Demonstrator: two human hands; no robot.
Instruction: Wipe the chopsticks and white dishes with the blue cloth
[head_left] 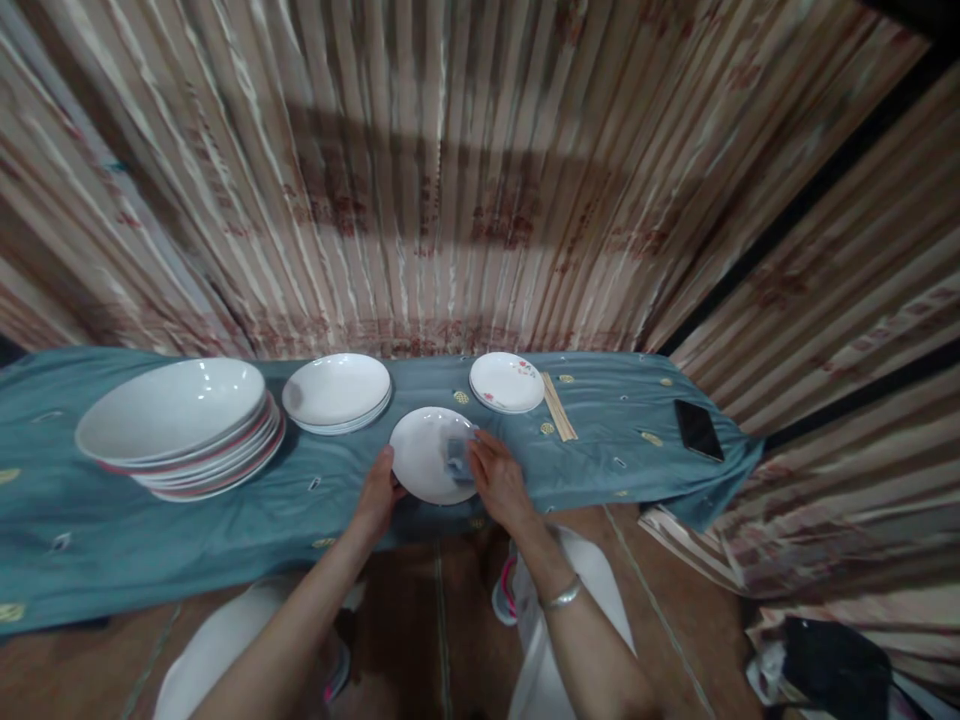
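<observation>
A white plate (420,455) is held over the front part of the cloth-covered table. My left hand (377,492) grips its left rim, the thumb on top and the fingers partly hidden beneath. At the plate's right side, my right hand (498,482) is closed on a small grey-blue cloth (457,459), which lies against the plate's inner face. The cloth is blurred, so its exact shape is unclear. Behind the held plate, to the left, is a short stack of white plates (337,388). Behind it to the right are small flower-patterned plates (506,381).
A tall stack of large white dishes (180,410) stands at the left. Wooden chopsticks (559,407) lie beside the flowered plates, and a black phone (698,430) is near the right end. The teal tablecloth (615,470) hangs over the front edge. Pleated curtains (450,200) rise behind.
</observation>
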